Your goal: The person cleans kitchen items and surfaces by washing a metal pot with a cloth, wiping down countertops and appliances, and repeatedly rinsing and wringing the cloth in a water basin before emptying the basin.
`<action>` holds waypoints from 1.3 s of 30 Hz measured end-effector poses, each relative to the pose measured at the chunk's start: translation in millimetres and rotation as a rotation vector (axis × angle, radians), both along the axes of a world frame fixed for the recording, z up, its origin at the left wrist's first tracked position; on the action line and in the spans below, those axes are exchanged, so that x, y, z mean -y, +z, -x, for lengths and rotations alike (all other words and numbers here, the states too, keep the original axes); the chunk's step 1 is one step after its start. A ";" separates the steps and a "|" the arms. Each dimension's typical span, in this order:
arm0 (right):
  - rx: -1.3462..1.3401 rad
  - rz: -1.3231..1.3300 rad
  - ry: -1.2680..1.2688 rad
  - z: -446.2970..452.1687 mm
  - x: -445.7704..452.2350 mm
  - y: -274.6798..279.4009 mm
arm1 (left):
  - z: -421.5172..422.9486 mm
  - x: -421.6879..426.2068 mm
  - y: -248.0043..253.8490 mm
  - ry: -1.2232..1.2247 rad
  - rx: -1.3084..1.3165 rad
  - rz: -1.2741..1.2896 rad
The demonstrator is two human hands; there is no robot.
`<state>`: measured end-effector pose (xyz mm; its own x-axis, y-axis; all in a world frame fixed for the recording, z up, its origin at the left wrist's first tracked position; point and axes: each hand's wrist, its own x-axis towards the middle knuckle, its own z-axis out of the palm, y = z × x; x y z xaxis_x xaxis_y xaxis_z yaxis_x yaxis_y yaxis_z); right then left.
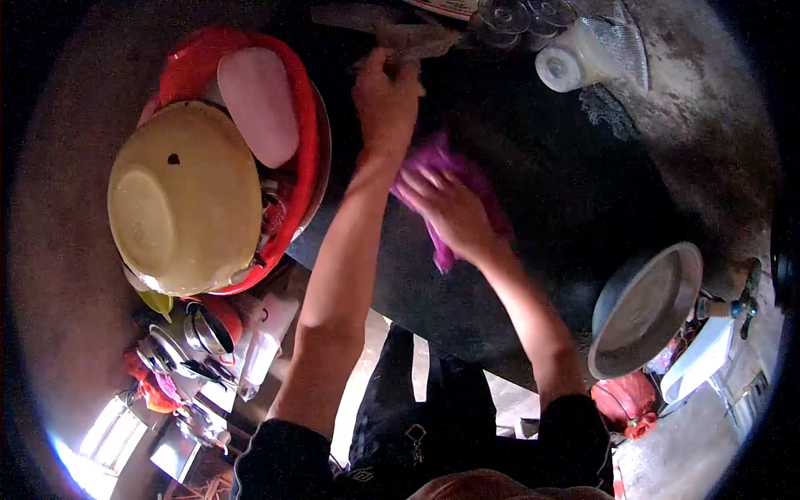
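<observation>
Pressed down on a purple cloth [479, 185], my right hand [446, 207] has its fingers bent over the fabric on the dark tabletop [533, 250]. My left hand [387, 104] reaches to the far side of the table, its fingers curled at a ragged grey-brown piece [421, 40]. What that piece is, and how the fingertips grip it, is too dim to make out. The cloth lies bunched close to my left forearm.
On the left a red basin [310, 167] holds an upturned yellow bowl [187, 225] and a pink oval item [260, 104]. Glasses [504, 17] and a whitish container [560, 68] stand at the far right. A metal pan [650, 308] is near the tap [737, 308].
</observation>
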<state>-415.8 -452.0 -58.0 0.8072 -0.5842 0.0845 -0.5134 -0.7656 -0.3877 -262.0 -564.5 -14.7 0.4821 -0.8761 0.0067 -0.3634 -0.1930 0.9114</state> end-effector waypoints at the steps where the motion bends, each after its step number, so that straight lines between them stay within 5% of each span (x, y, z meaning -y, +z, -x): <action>1: 0.114 -0.012 0.022 -23.6 28.5 -4.8 | 7.2 -5.9 30.7 0.038 -0.065 0.063; 4: 0.574 -0.662 -0.270 -97.6 111.3 15.1 | 3.5 -12.1 56.4 0.057 -0.352 0.286; 7: 0.587 -0.479 -0.358 -136.8 147.2 21.3 | -0.7 -18.7 88.1 0.133 -0.435 0.333; 12: 0.356 -0.225 -0.271 -111.2 141.4 -1.5 | -15.8 -6.4 57.9 0.091 -0.176 0.255; 15: -0.056 0.324 -0.009 -31.7 116.3 -20.3 | -17.8 3.9 33.4 0.131 0.000 0.284; 17: 0.029 0.096 -0.297 18.1 103.0 -18.7 | -20.2 6.7 19.1 0.060 0.083 0.323; 20: -0.030 0.151 -0.518 74.7 108.5 -11.5 | -13.0 7.3 -1.2 -0.071 0.021 0.172; 26: -0.090 0.119 -0.767 107.2 43.2 -1.9 | 34.4 -22.4 13.2 -0.181 -0.017 -0.003; 28: -0.194 0.069 -0.862 111.7 -2.9 10.4 | 56.5 -21.3 -0.6 -0.393 0.147 0.084; 33: -0.285 -0.151 -0.811 106.0 -84.4 17.5 | 164.8 1.2 10.9 -0.775 0.454 0.055; 37: -0.165 -0.106 -0.770 95.1 -91.2 15.5 | 233.1 44.1 -1.7 -0.867 0.802 -0.382; 39: -0.062 -0.060 -0.625 101.3 -69.6 14.7 | 241.3 56.5 -49.2 -0.744 0.917 0.013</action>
<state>-517.2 -382.4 -43.3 0.3140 -0.9494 0.0007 -0.8798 -0.2912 -0.3756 -503.3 -621.0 -64.0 -0.3368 -0.9366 0.0962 -0.9023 0.3503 0.2511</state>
